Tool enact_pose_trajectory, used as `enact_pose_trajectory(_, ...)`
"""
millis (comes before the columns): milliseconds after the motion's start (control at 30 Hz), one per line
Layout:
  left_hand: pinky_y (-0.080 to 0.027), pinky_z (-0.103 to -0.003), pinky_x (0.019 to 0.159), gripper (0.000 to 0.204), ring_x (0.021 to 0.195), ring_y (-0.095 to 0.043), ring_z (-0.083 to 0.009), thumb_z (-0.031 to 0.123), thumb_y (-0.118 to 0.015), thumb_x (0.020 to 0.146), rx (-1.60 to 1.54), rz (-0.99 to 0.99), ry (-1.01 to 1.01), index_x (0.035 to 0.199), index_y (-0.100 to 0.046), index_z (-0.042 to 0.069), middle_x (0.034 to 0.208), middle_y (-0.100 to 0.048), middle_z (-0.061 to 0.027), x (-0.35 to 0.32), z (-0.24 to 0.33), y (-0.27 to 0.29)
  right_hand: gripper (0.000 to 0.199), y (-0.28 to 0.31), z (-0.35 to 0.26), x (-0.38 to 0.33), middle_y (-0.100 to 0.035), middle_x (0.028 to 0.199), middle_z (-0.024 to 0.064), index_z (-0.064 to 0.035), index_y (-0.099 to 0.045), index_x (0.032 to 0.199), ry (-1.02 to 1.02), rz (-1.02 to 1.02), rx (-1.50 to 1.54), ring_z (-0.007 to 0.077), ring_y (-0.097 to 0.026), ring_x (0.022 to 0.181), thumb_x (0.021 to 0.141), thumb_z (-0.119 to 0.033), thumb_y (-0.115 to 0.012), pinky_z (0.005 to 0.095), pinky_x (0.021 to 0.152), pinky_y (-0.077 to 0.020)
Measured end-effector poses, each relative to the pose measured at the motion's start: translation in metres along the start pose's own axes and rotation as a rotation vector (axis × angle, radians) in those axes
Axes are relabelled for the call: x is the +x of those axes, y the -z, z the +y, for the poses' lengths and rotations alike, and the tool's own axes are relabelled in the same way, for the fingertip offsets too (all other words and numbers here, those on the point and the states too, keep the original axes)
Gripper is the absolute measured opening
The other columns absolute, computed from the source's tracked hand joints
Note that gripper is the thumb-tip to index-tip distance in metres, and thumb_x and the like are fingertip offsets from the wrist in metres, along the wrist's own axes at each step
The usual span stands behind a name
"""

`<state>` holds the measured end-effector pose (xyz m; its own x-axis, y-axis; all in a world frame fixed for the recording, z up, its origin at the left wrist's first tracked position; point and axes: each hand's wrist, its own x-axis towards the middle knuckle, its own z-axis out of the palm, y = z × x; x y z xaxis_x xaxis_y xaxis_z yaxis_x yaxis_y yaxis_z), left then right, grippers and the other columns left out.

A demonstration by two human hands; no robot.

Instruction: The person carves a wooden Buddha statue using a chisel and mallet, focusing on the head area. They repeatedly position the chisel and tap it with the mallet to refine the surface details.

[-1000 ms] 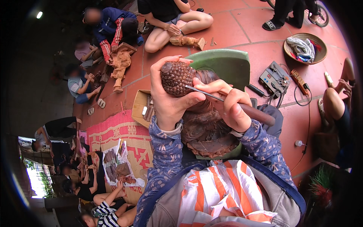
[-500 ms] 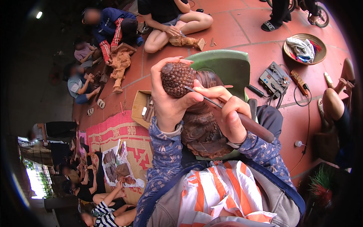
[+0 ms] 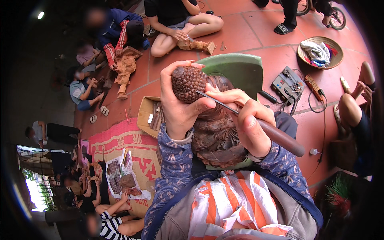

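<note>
Around me the red tiled floor (image 3: 276, 47) carries a woven basket (image 3: 339, 58), a grey electrical box (image 3: 289, 83), an orange power strip (image 3: 315, 87), a cardboard box (image 3: 144, 115), pale sandals (image 3: 105, 111) and a pink-and-tan mat (image 3: 120, 141) spread with white paper (image 3: 145, 195), while the dark carved figure (image 3: 218, 136) I grip lies over green plastic (image 3: 242, 66).

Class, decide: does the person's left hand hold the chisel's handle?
No, the right hand holds the chisel; the left hand cups the knobbly dark carving.

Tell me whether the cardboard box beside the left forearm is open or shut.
Open: the cardboard box has its top uncovered, showing brown stick-like pieces and a small white item inside.
</note>
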<state>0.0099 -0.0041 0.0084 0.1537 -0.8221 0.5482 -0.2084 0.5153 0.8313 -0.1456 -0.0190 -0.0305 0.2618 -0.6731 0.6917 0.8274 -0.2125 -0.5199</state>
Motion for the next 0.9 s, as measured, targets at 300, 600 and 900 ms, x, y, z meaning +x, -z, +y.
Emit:
enact_pose_trajectory(300, -0.051, -0.027, 0.082, 0.084, 0.089, -0.062, -0.0139, 0.038, -0.086, 0.064, -0.005, 0.020, -0.002, 0.124, -0.040, 0.003, 0.113, -0.057, -0.0118, -0.001, 0.003, -0.002, 0.023, 0.001, -0.021, 0.014, -0.061, 0.113, 0.0270, 0.0061, -0.058, 0.080, -0.091, -0.042, -0.189, 0.0302, -0.059, 0.106, 0.091, -0.014, -0.054, 0.0410, 0.096, -0.0411)
enact_pose_trajectory(600, -0.049, -0.028, 0.086, 0.082, 0.096, -0.059, -0.0140, 0.044, -0.084, 0.064, 0.105, 0.088, 0.006, 0.122, -0.043, 0.002, 0.112, -0.057, -0.0107, -0.002, 0.005, -0.006, 0.024, 0.014, -0.028, 0.031, -0.063, 0.109, 0.0234, 0.0064, -0.060, 0.083, -0.161, -0.152, -0.242, 0.0275, -0.062, 0.099, 0.090, -0.016, -0.053, 0.0368, 0.090, -0.0442)
enact_pose_trajectory(900, -0.049, -0.028, 0.086, 0.081, 0.096, -0.058, -0.0142, 0.045, -0.084, 0.065, 0.079, 0.098, 0.020, 0.121, -0.043, 0.002, 0.111, -0.058, -0.0111, -0.002, 0.005, -0.008, 0.022, 0.013, -0.028, 0.038, -0.063, 0.101, 0.0244, 0.0061, -0.059, 0.078, -0.087, -0.178, -0.323, 0.0327, -0.063, 0.086, 0.086, -0.013, -0.055, 0.0380, 0.080, -0.0474)
